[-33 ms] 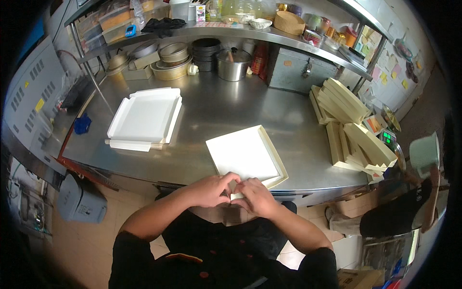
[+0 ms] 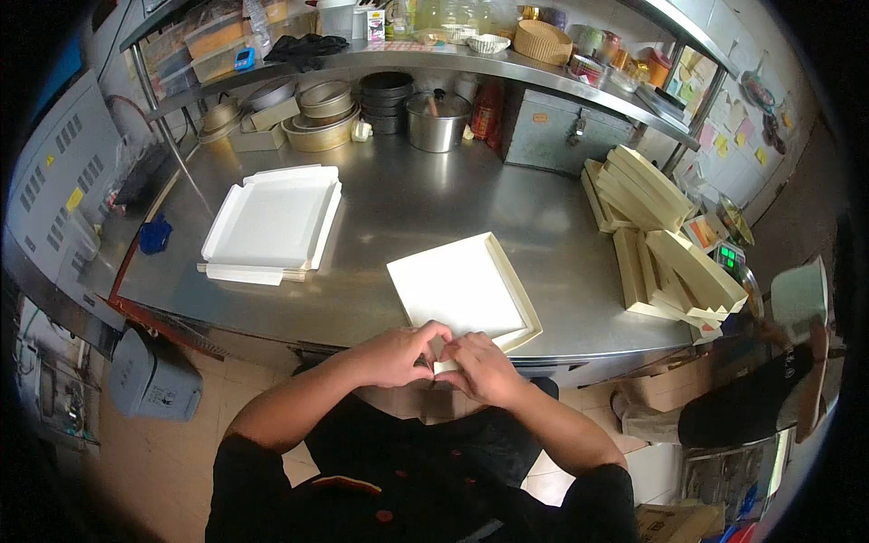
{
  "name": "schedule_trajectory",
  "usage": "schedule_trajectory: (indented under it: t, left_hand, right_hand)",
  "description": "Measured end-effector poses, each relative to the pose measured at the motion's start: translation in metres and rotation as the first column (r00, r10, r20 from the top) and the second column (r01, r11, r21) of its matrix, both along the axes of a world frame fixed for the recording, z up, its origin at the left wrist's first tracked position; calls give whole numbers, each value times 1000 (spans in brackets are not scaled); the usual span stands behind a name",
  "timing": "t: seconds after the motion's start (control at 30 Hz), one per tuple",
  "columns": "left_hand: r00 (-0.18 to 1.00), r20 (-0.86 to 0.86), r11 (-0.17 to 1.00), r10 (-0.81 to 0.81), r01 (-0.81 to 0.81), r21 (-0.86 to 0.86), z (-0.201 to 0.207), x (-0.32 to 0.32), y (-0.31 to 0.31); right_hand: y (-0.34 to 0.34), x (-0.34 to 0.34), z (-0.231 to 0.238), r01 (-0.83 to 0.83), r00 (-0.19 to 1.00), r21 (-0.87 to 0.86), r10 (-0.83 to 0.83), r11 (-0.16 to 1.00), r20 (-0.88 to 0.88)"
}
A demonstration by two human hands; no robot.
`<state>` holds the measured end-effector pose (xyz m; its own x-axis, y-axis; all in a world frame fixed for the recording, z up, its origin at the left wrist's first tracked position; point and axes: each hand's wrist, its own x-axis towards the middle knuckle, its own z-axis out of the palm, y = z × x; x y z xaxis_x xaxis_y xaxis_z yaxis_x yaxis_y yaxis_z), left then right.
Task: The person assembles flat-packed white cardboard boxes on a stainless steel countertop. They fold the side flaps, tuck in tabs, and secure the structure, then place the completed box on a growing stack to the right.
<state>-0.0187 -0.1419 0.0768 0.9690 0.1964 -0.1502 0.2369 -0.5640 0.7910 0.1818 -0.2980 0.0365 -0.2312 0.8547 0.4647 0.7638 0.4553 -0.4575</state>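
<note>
A shallow cardboard box [image 2: 463,291], white inside with cream outer walls, lies turned at an angle on the steel counter's front edge. Two of its walls, along the right and the near right, stand up. My left hand [image 2: 403,355] and my right hand [image 2: 486,369] meet at its near corner, fingers bent inward around a small cream flap. Thumbs and fingertips pinch that edge from both sides; my own fingers partly cover the fold. To the left rests a stack of white flat box blanks [image 2: 276,215] with creased side flaps.
Folded cream boxes [image 2: 692,271] pile at the right beside a scale with a green display [image 2: 728,257]. Behind stand a lidded steel pot [image 2: 438,122], round pans [image 2: 323,127] and a grey metal chest [image 2: 557,131] under a loaded shelf. Another person [image 2: 738,403] carries a pale tub [image 2: 798,299] at right.
The other person's arm and the pale tub at the right have shifted slightly downward. My hands and the box look the same.
</note>
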Motion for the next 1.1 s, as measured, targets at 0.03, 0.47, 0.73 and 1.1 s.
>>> schedule_trajectory:
  t: [0.03, 0.47, 0.73, 1.1]
  left_hand:
    - [1000, -3, 1000, 17, -17, -9, 1, 2, -1]
    - [943, 314, 896, -106, -46, 442, -37, -6, 42]
    - [957, 115, 774, -266, 141, 617, -12, 3, 38]
    - [959, -58, 790, -278, 263, 554, -15, 19, 48]
  right_hand:
    - [0, 2, -1, -2, 1000, -2, 2, 1000, 4]
    - [11, 12, 3, -121, 993, -275, 114, 954, -39]
    - [14, 19, -12, -205, 967, -127, 221, 971, 130]
    - [14, 21, -16, -218, 970, -186, 234, 958, 72]
